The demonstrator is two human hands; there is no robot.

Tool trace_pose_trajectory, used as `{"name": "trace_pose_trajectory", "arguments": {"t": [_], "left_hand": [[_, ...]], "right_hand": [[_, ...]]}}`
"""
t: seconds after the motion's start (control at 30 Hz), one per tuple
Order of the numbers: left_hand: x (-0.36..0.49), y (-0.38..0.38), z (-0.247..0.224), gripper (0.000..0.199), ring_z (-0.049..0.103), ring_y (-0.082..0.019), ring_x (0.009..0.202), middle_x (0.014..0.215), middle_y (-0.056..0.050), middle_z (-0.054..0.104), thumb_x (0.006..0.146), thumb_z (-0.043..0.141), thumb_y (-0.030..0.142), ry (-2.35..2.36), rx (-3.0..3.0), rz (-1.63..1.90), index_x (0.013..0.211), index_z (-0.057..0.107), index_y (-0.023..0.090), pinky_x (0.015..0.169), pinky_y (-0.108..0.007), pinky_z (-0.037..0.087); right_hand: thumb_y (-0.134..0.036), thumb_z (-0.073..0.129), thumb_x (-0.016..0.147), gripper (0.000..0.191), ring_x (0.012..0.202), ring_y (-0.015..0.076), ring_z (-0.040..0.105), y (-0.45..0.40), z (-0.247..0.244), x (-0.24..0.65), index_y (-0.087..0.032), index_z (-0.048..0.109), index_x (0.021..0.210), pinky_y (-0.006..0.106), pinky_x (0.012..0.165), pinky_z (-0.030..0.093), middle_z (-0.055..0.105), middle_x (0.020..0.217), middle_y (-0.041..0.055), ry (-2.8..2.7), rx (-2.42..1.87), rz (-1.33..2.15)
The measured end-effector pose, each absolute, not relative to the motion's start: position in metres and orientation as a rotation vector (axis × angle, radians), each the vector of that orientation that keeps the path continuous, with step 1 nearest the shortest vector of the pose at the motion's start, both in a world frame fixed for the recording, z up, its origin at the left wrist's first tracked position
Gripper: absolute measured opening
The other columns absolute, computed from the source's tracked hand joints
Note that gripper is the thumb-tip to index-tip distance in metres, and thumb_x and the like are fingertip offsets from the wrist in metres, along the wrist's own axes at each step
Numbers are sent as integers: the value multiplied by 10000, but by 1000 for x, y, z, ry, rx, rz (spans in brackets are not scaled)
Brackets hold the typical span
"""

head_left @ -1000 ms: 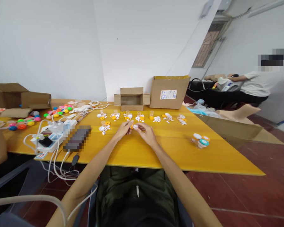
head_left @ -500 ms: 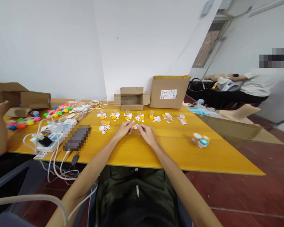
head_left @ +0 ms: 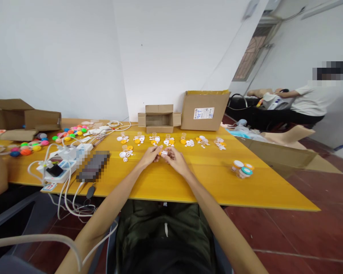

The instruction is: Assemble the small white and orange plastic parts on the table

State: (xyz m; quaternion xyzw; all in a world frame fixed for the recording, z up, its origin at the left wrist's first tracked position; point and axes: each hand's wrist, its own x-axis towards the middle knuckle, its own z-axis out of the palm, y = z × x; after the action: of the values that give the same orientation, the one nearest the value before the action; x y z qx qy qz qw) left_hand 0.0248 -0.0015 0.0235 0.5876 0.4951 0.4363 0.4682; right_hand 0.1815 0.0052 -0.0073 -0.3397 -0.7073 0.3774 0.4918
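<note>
The left hand and right hand come together over the desk, fingertips pinching a small orange-and-white part. Beyond, far and right, a cardboard box bears a white label with what looks like blue handwriting, too small to read.

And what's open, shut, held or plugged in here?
Left hand: holding small orange-and-white piece
Right hand: holding it too
Small box: open
Leftmost box: open
Large box: standing, closure unclear
Jars: lids on
Power strip: adapters plugged in
Loose parts: in little piles
Dark device: lying flat
</note>
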Motion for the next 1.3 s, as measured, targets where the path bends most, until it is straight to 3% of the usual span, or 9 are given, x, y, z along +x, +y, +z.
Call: {"name": "trace_pose_trajectory", "arguments": {"t": [0.53, 0.77, 1.0, 1.3], "left_hand": [[24, 0, 20, 461, 466, -70, 387, 472, 69, 472, 879, 606, 578, 1205, 1468, 1064, 649, 509, 190, 406, -183, 325], [24, 0, 19, 429, 475, -73, 387, 467, 68, 477, 904, 593, 533, 1195, 1454, 1070, 658, 534, 187, 416, -186, 338], [25, -1, 22, 439, 449, -66, 362, 447, 64, 482, 924, 586, 510, 1240, 1404, 1080, 633, 508, 189, 401, -183, 319], [27, -3, 25, 429, 429, -58, 342, 429, 68, 467, 966, 542, 440, 1286, 1362, 1077, 624, 504, 184, 398, -176, 319]], "right_hand": [[-567, 577, 881, 375, 506, 169, 578, -1, 3, 186, -225, 690, 778, 290, 547, 491, 630, 568, -10, -1797, -913, 760], [-503, 587, 877, 301, 610, 177, 612, 2, -2, 185, -226, 667, 792, 287, 607, 504, 678, 684, 7, -1806, -886, 699], [-318, 631, 840, 105, 758, 200, 628, 3, -6, 186, -237, 669, 896, 300, 665, 529, 680, 856, 37, -1830, -789, 548], [-238, 592, 844, 95, 770, 184, 621, 3, -6, 187, -243, 660, 910, 284, 661, 539, 654, 894, 39, -1856, -740, 508]]}}
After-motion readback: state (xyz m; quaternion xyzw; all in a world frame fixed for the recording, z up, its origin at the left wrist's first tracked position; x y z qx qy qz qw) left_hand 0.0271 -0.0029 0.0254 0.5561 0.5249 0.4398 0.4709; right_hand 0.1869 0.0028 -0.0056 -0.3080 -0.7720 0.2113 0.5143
